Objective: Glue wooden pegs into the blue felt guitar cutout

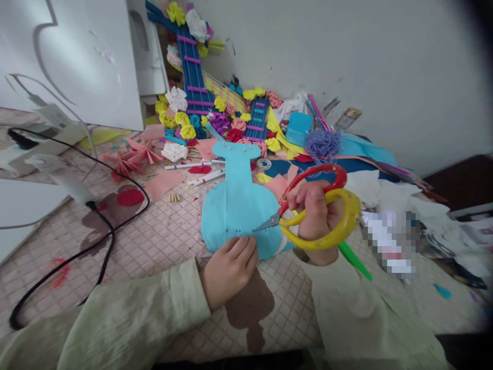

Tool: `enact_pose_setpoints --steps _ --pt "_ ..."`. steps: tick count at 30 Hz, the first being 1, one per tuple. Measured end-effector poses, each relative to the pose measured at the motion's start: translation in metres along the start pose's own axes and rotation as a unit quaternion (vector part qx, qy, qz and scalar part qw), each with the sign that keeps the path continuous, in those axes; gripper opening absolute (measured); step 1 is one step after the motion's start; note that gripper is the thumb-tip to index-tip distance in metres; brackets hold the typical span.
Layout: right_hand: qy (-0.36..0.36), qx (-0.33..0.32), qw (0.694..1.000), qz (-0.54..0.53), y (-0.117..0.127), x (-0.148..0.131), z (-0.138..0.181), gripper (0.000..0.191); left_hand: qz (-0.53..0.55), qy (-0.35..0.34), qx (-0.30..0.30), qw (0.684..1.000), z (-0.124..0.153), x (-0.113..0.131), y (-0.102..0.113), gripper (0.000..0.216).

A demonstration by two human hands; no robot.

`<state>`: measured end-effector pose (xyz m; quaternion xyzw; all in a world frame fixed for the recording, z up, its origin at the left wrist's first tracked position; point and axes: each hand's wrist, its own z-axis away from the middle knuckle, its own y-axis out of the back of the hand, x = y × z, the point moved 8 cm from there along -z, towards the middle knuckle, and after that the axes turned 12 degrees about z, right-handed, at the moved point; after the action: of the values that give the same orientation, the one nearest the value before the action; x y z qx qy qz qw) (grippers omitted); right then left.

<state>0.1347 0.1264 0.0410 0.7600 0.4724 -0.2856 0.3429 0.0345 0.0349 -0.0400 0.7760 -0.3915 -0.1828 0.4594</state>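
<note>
The guitar-shaped cutout (236,205) lay flat on the table (162,241), near its middle. The left hand (229,270) rested on the cutout's near edge; the right hand (318,216), to its right, held the scissors (316,210), whose blades met the cutout's right edge. Behind the cutout lay two markers (198,172), and behind those a heap of paper flowers (215,115) around a taller model guitar (192,67) leaning against the wall (346,61). A cable (111,231) ran across the table at left. A yarn bundle (322,144), possibly on paper scraps, lay behind the right hand.
</note>
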Motion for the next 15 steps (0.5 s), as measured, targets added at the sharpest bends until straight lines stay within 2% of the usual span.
enact_pose_setpoints --steps 10,15 --pt "0.037 -0.003 0.998 -0.048 -0.0042 -0.0030 -0.0028 0.031 0.010 -0.002 -0.011 1.000 0.0027 0.0003 -0.0046 0.025" --pt "0.057 -0.006 0.998 0.006 -0.0034 -0.0043 -0.0002 0.029 0.002 -0.006 -0.002 1.000 0.0018 0.0002 -0.0022 0.025"
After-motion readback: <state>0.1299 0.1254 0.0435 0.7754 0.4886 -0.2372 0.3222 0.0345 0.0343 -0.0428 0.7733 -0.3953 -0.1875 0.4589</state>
